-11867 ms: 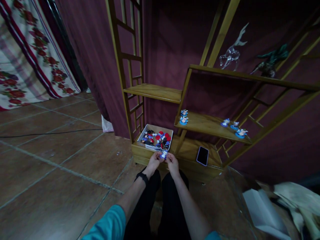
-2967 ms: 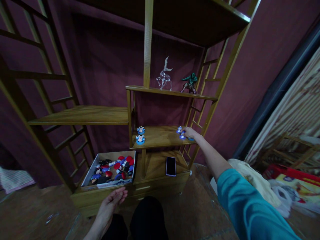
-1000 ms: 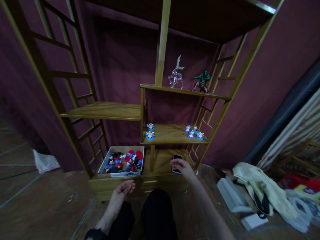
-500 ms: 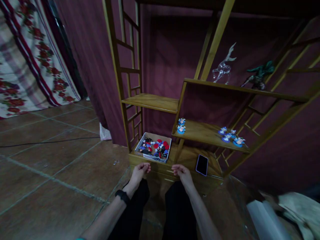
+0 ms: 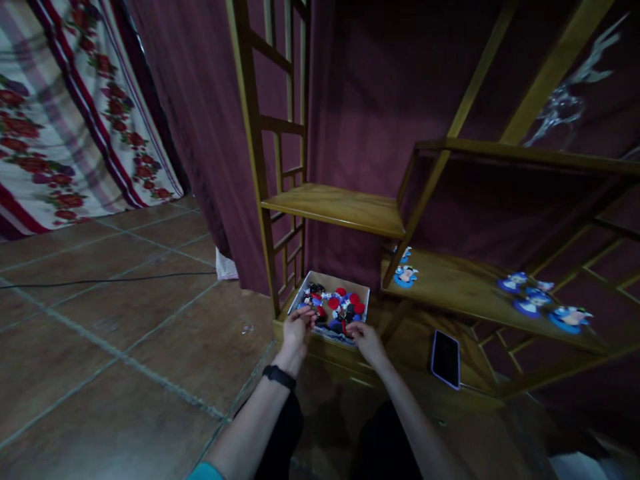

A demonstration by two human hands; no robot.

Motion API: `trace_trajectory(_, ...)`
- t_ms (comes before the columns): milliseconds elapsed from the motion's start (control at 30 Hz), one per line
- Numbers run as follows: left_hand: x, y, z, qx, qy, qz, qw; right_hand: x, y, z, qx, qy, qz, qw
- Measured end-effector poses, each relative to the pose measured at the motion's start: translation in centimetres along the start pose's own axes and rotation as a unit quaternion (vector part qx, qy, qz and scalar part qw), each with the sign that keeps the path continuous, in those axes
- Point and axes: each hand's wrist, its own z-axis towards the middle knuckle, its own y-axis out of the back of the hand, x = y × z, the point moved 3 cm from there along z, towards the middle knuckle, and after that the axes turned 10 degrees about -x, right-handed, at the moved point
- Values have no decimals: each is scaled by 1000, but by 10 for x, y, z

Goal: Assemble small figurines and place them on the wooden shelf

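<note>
A shallow cardboard box [image 5: 364,301] sits on the low wooden shelf. It is filled with several small figurines [image 5: 334,303] in red, black, blue and white. At the box's front left, my left hand [image 5: 299,327] reaches over the rim with fingers stretched out and apart, holding nothing that shows. My right hand [image 5: 365,337] is at the front right corner, its fingers loosely bent and apart beside a red piece. Whether those fingertips touch the figurines cannot be made out.
On the right-hand shelf [image 5: 450,287] stand blue-based figurines [image 5: 405,275] and, farther right, several more [image 5: 533,302]. Below lies a phone [image 5: 445,359]. A bare shelf board [image 5: 340,205] juts out above the box. A clear statuette [image 5: 565,107] stands higher up. A cable [image 5: 110,280] crosses the tiled floor.
Both hands have moved forward from in front of the shelf to the box, and their fingers have spread. The view has turned left and come closer.
</note>
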Motion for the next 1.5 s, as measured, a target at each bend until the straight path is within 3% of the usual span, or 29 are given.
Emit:
trace_trajectory(133,4,-13,29,-74,-17,-37,996,4,-21,40,-3,21,-96,995)
trace_trajectory(367,14,-17,55,-143,35,-126,981,13,-70,104,33,88,-267,959)
trace_trajectory(633,-13,-20,67,-120,92,-181,972,0,-119,145,58,109,-379,917)
trace_trajectory(800,-15,-19,76,-110,133,-187,967,-14,-135,154,50,101,-423,899)
trace_trajectory(967,-14,-23,85,-110,126,-158,973,-3,-126,152,30,99,-344,933)
trace_trajectory(1133,0,-36,76,-56,153,-2,987,14,-93,121,17,75,-157,985)
trace_trajectory(1300,38,-54,45,72,145,145,976,13,-54,71,24,68,-97,993)
trace_trajectory(1400,55,-62,31,119,120,141,975,4,-39,53,15,35,-53,998)
trace_trajectory(1500,56,-64,26,121,120,119,978,-1,-33,49,3,14,32,999)
